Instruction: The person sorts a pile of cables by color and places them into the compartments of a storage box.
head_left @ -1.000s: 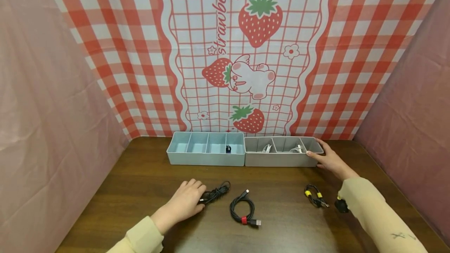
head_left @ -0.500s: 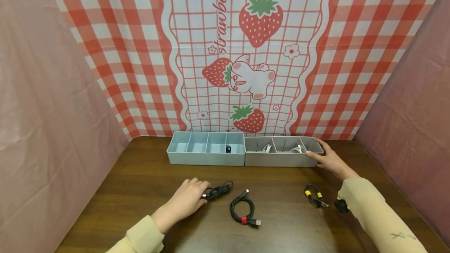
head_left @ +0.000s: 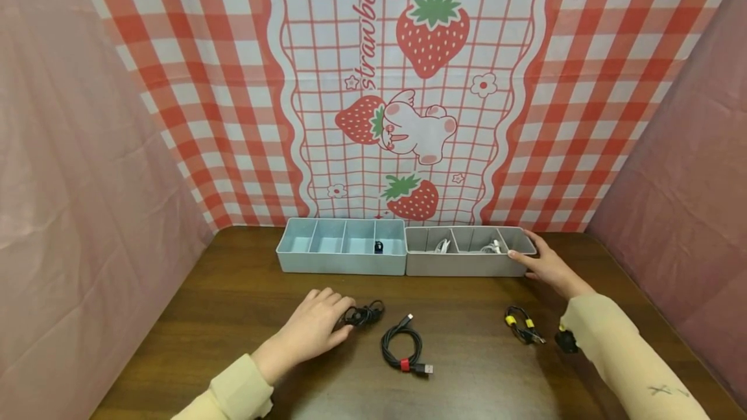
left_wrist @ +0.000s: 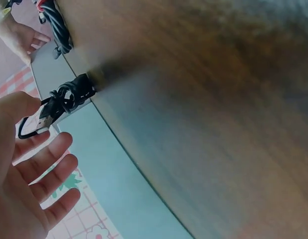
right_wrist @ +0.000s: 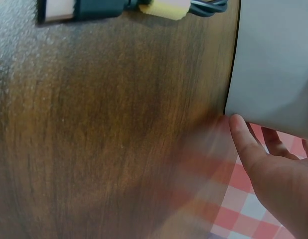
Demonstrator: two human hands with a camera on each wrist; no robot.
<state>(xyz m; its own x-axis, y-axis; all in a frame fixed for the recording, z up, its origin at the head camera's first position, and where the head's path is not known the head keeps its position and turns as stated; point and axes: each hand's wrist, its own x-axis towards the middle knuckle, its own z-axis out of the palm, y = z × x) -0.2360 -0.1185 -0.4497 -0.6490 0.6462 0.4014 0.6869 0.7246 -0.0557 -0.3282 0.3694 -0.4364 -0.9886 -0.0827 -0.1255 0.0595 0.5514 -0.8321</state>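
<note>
My left hand [head_left: 315, 324] is over the table, its thumb and index finger pinching a bundled black USB cable [head_left: 364, 314]. In the left wrist view the metal plug [left_wrist: 46, 122] shows between thumb and index finger, and the other fingers are spread apart. My right hand [head_left: 548, 268] grips the right end of a grey divided box [head_left: 463, 266], thumb at the front corner and fingers round the end wall. In the right wrist view the thumb touches the box's lower corner.
A light-blue divided box [head_left: 341, 263] adjoins the grey one, with a small dark item [head_left: 379, 247] inside. White cables [head_left: 493, 247] lie in the grey box. A coiled black cable with a red tie [head_left: 401, 343] and another with yellow ties [head_left: 523, 325] lie on the table [head_left: 467, 387].
My left hand has shifted a little right and away from me, and the black cable bundle has moved slightly with it; its plug is now hidden in the head view. My right hand stays put.
</note>
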